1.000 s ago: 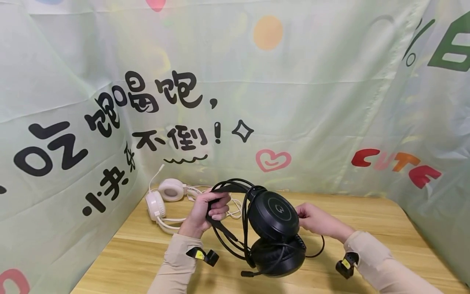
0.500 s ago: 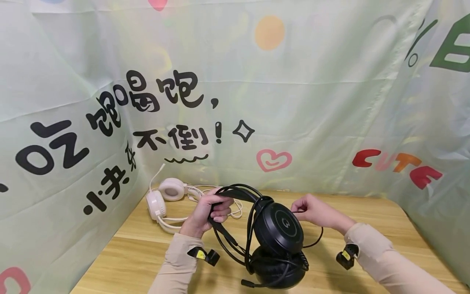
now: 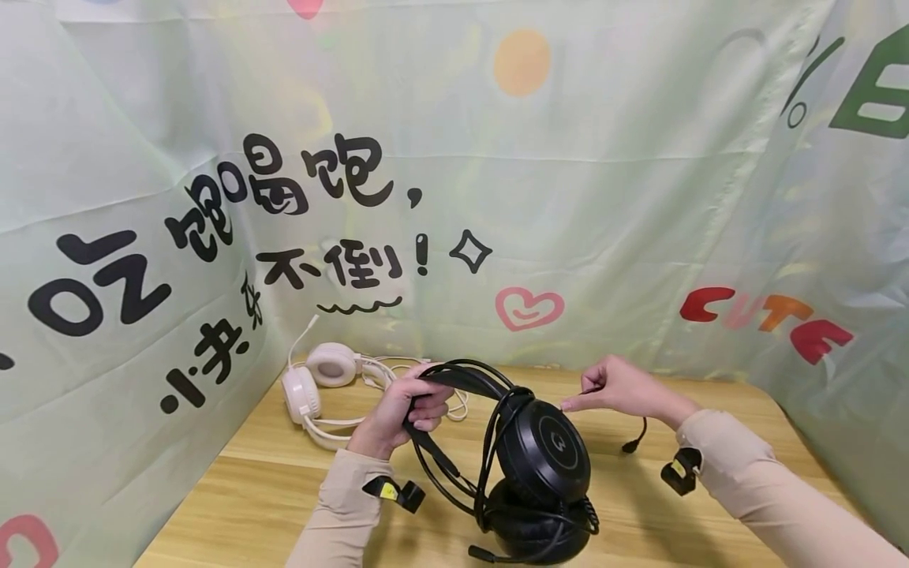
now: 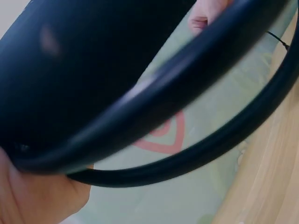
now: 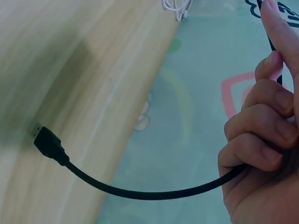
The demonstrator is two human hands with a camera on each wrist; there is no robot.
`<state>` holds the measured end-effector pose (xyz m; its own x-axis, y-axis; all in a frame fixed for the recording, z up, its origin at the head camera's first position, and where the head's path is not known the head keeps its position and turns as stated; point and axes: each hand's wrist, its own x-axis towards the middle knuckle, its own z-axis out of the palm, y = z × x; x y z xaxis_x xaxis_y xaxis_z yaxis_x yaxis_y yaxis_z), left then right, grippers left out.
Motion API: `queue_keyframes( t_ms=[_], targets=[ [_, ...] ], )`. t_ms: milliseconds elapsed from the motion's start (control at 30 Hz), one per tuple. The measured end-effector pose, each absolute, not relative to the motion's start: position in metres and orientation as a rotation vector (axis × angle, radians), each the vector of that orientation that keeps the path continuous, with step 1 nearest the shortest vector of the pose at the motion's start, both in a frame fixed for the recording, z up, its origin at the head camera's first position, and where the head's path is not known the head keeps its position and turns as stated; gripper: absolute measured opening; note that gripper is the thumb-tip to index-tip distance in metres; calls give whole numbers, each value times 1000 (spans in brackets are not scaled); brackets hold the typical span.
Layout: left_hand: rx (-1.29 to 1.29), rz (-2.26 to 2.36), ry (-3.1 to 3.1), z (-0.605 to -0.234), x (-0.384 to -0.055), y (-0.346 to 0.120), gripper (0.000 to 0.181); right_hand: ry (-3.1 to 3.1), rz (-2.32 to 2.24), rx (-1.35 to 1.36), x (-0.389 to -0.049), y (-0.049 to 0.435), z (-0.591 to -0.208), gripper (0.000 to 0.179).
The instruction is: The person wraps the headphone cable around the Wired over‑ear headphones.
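My left hand point(image 3: 398, 414) grips the headband of a black headset point(image 3: 543, 454), holding it over the wooden table. Both ear cups hang to the right, one above the other, and a microphone boom point(image 3: 483, 554) points left below them. Black cord loops around the headset near the upper cup. Beside that cup, my right hand point(image 3: 625, 390) holds the black cable point(image 5: 149, 195) in curled fingers, its index finger extended along it. The cable's free end dangles from this hand with a USB plug point(image 5: 48, 143). In the left wrist view the dark headband hides much of the left hand.
A white headset point(image 3: 301, 394) with its white cable lies at the back left of the wooden table point(image 3: 710, 505). Printed cloth point(image 3: 604, 237) stands as a wall behind the table and along both sides.
My right hand has moved up and right, away from the ear cup, with the cable. The USB plug has come into view. The ear cups have sunk slightly; my left hand stays nearly still.
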<state>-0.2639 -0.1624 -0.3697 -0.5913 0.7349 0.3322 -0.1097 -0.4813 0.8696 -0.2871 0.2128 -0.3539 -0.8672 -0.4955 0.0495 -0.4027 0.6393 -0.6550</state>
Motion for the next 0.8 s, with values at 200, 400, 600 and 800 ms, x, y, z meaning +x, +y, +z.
queue_keyframes(
  t_ms=[200,400,600,800],
  targets=[
    [979,2060,1250,-368,-262,-163,29,2730,-1046,-713,-291,218,-338,66],
    [926,2060,1330,-367,-261,-163,31,2772,-1014,-683,-294,221,-323,61],
    [788,2033,1468,-366,-258,-161,27,2847,-1016,-613,-296,225,-307,60],
    [719,1999,1579,-364,-255,-158,21,2890,-981,-589,-298,223,-293,60]
  ],
)
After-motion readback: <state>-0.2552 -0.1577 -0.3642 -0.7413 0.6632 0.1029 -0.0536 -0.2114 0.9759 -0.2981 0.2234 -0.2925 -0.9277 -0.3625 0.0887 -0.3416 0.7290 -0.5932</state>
